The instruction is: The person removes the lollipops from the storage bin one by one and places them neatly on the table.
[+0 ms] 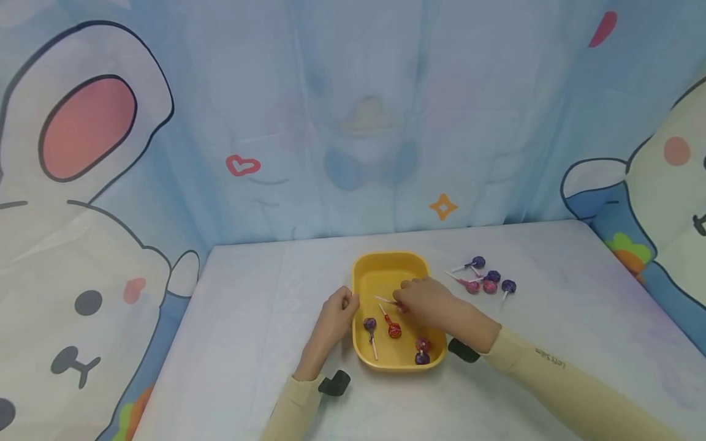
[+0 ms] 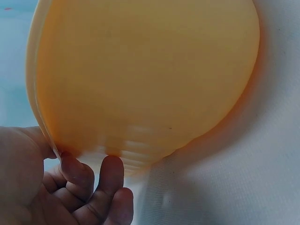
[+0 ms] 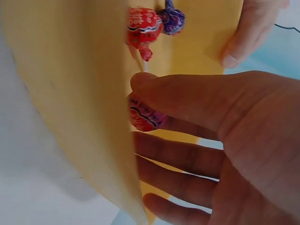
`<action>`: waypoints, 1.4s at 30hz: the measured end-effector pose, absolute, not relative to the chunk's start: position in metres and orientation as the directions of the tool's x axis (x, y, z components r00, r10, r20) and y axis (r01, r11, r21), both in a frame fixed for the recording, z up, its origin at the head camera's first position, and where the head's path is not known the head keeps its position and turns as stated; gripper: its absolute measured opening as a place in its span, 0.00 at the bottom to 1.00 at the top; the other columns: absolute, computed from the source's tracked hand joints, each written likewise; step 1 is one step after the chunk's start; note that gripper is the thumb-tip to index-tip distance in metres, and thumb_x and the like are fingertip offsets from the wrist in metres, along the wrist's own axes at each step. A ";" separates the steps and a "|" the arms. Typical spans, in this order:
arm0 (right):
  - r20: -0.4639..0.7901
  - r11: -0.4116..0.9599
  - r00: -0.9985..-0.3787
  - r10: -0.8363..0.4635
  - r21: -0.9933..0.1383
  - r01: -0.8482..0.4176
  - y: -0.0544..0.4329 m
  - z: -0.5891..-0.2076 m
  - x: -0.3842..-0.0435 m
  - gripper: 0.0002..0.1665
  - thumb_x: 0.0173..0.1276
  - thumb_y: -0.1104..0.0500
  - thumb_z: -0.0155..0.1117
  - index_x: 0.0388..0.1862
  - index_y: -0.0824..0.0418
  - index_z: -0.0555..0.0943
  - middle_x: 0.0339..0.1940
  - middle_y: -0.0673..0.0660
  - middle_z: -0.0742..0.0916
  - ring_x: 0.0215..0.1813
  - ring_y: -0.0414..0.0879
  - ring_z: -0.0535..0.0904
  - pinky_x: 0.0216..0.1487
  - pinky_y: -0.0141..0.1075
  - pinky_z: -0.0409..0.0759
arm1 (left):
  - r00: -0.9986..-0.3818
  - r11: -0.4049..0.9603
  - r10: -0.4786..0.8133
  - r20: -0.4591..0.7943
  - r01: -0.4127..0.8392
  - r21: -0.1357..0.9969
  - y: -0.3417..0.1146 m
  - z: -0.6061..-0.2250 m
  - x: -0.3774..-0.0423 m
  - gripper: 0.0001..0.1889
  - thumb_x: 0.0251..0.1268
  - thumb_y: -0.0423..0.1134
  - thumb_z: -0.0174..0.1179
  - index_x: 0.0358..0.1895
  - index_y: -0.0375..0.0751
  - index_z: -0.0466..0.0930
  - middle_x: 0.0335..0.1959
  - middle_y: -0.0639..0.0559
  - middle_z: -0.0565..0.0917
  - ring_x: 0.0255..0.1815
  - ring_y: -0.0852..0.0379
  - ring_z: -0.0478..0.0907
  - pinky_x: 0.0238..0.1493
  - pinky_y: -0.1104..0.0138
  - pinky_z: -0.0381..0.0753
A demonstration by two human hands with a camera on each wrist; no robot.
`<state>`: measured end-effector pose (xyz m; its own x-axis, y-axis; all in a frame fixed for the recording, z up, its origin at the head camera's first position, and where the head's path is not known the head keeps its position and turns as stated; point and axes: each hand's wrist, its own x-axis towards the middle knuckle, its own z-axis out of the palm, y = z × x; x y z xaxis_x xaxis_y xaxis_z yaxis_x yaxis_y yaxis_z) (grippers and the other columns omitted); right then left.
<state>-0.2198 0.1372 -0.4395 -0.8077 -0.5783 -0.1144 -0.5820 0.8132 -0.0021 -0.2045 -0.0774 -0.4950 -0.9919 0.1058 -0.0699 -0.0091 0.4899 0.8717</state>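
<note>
A yellow plastic tray [image 1: 380,278] lies on the table between both hands. My left hand [image 1: 337,312] pinches its left rim, thumb on the rim and fingers against the outer wall, as the left wrist view shows. Reaching over the right rim, my right hand [image 1: 432,306] holds a pink-and-red wrapped lollipop [image 3: 146,115] between thumb and fingers, its white stick [image 1: 385,299] pointing left. Inside the tray lie a purple lollipop [image 1: 369,323] at the left, a red lollipop [image 1: 394,331] near the middle, and a pink lollipop [image 1: 423,344] with a purple lollipop [image 1: 421,359] at the near right corner.
Right of the tray, several loose lollipops lie on the white tablecloth [image 1: 551,294], among them a purple one [image 1: 508,286] and a pink one [image 1: 489,286]. Behind the table hangs a blue cartoon curtain [image 1: 353,202].
</note>
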 end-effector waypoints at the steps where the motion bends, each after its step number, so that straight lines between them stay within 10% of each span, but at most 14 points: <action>1: -0.106 0.809 -0.804 -0.585 -0.006 -0.588 0.138 -0.439 -0.220 0.06 0.65 0.57 0.72 0.33 0.52 0.81 0.26 0.47 0.76 0.30 0.44 0.71 0.41 0.38 0.75 | -0.992 0.489 0.107 -0.070 -0.009 0.872 -0.077 -0.495 -0.205 0.13 0.79 0.46 0.49 0.34 0.44 0.68 0.22 0.56 0.67 0.22 0.60 0.66 0.23 0.71 0.65; 42: 0.046 0.823 -0.865 -0.500 -0.285 -0.491 0.212 -0.420 -0.237 0.19 0.66 0.56 0.72 0.55 0.58 0.83 0.41 0.50 0.85 0.39 0.43 0.78 0.45 0.40 0.83 | -0.993 0.498 0.108 -0.056 0.005 0.867 -0.077 -0.492 -0.203 0.13 0.79 0.45 0.48 0.33 0.44 0.68 0.21 0.56 0.66 0.22 0.60 0.66 0.23 0.71 0.65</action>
